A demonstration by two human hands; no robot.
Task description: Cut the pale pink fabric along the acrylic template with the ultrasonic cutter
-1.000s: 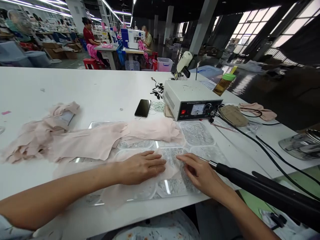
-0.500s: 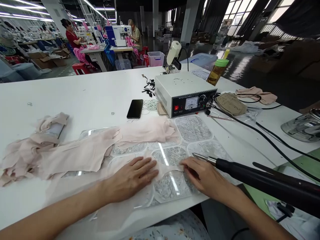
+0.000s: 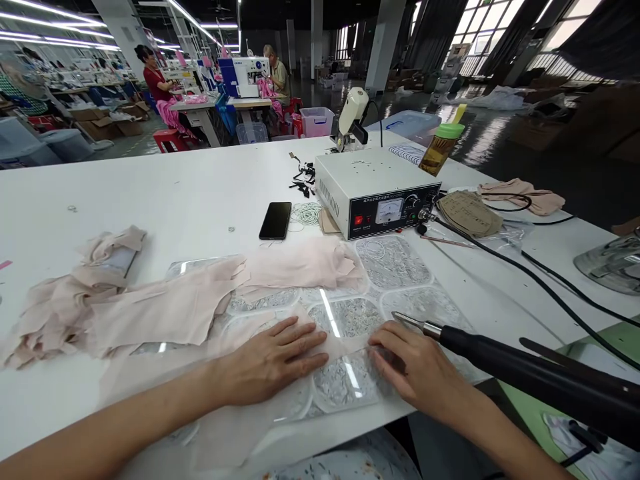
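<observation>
My left hand lies flat with fingers stretched out on a thin pale pink fabric piece spread over clear glass plates near the table's front edge. My right hand rests just to the right, fingers curled down onto the fabric's edge; whether it pinches the cloth is unclear. A black wand tool with a metal tip lies across my right hand's back, pointing left. More pink fabric pieces lie behind my left hand.
A white control box with a dial stands mid-table, black cables running from it. A phone, a bottle with a green cap and a fabric heap are around. People sit at sewing machines far behind.
The view has shifted slightly. Both hands stayed on the fabric, sliding a little toward the front edge and smoothing it; the wand stayed along my right hand.
</observation>
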